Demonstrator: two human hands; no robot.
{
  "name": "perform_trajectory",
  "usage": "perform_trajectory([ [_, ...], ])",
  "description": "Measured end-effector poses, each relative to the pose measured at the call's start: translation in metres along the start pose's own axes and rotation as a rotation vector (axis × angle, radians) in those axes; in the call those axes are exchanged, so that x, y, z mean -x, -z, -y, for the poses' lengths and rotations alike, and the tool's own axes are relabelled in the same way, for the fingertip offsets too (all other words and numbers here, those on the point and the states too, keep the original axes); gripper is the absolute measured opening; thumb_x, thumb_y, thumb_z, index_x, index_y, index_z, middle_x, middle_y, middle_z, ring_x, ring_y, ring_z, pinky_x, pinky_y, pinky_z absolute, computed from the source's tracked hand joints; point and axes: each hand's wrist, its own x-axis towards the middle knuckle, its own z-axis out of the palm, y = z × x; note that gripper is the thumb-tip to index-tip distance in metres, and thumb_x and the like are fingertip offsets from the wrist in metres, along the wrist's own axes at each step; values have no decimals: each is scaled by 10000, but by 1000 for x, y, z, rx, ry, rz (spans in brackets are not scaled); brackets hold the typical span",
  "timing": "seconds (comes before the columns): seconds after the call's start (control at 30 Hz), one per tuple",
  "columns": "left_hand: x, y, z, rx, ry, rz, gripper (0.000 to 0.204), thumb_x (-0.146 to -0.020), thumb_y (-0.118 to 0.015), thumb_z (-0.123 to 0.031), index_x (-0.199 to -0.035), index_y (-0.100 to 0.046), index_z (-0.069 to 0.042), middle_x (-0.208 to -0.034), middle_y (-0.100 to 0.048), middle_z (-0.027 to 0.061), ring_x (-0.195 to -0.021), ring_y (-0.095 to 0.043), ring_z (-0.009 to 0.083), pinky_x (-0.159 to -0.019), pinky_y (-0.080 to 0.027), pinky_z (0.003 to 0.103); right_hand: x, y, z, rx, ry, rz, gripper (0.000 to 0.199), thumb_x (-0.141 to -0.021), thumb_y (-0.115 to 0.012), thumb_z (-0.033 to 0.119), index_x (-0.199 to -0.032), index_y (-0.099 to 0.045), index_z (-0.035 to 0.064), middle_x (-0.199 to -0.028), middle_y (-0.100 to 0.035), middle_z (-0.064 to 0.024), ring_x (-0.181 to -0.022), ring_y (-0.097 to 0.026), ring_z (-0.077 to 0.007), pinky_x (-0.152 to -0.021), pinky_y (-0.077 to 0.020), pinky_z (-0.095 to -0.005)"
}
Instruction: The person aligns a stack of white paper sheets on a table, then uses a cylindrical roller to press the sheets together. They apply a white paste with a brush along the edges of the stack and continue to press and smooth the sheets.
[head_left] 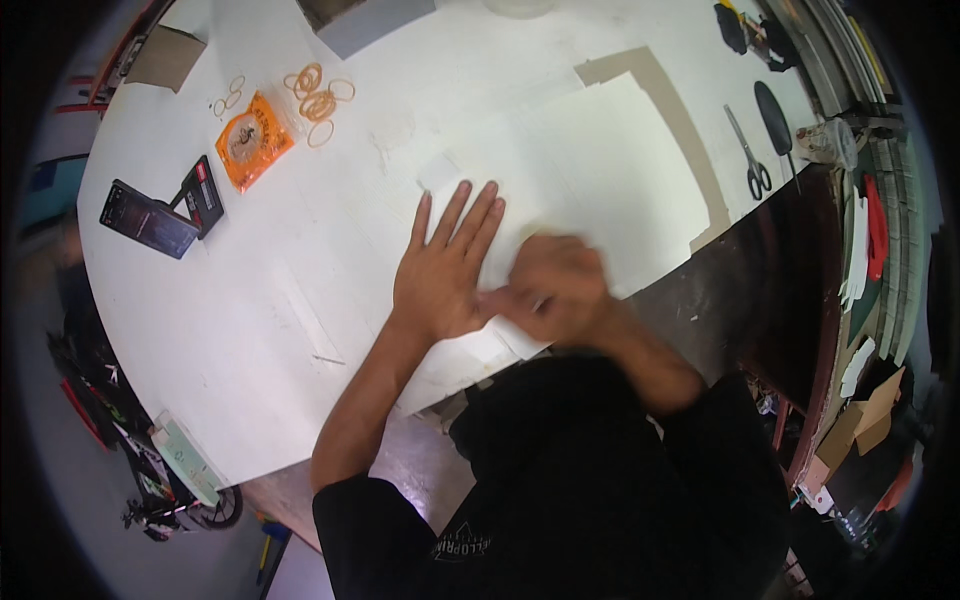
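My left hand (437, 275) presses flat, fingers spread, on white sheet material (630, 170) near the table's front edge. Beside its thumb is my right hand (560, 285), blurred by motion, with fingers curled closed. A pale yellowish edge shows at the top of that fist, but what it grips is too smeared to name. Just beyond my left fingertips lies a small pale square piece (437, 170). Grey-brown board (690, 140) shows along the far and right edges of the white sheet.
Scissors (748, 160) and a dark-bladed tool (773, 115) lie at the right. Toward the left are rubber bands (318, 103), an orange packet (250, 140) and a phone (150, 220) propped on a black box (203, 197). A grey box (375, 25) stands at the back.
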Motion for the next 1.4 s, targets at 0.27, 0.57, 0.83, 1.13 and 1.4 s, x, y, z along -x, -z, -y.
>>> perform_trajectory([
  [0.27,14,-4,10,-190,-47,-7,957,-915,-583,-684,-1601,-394,-44,-1699,-334,108,-1586,-264,327,-1285,-150,587,3,-24,32,-210,-75,-3,243,-721,-858,62,-660,-626,105,-578,-588,-63,-510,-586,-238,-508,-463,-371],
  [0.57,20,-6,16,-432,-48,79,1037,-855,-668,-635,-1631,-320,-41,-1726,-276,91,-1602,-217,314,-1292,-129,585,14,-45,41,-38,32,89,179,-700,-811,73,-666,-642,125,-639,-640,-23,-559,-623,-189,-560,-509,-345],
  [0.83,27,-7,20,-457,-73,46,983,-904,-633,-633,-1616,-340,-20,-1711,-297,110,-1594,-231,328,-1283,-149,603,17,-59,48,-2,4,107,273,-671,-866,34,-615,-612,118,-634,-635,-42,-569,-628,-225,-535,-486,-350],
  [1.13,38,3,22,-25,-14,59,1039,-833,-675,-612,-1633,-325,-49,-1724,-281,96,-1601,-223,324,-1289,-127,596,16,-75,53,-17,40,33,272,-715,-836,-12,-620,-614,113,-569,-592,-42,-501,-593,-196,-495,-477,-321],
  [1.4,43,6,22,-46,-17,21,1046,-789,-714,-602,-1606,-384,-37,-1704,-331,94,-1591,-250,323,-1292,-136,581,28,-64,32,196,-56,52,145,-716,-795,84,-691,-672,156,-662,-642,-21,-590,-644,-216,-538,-508,-370],
])
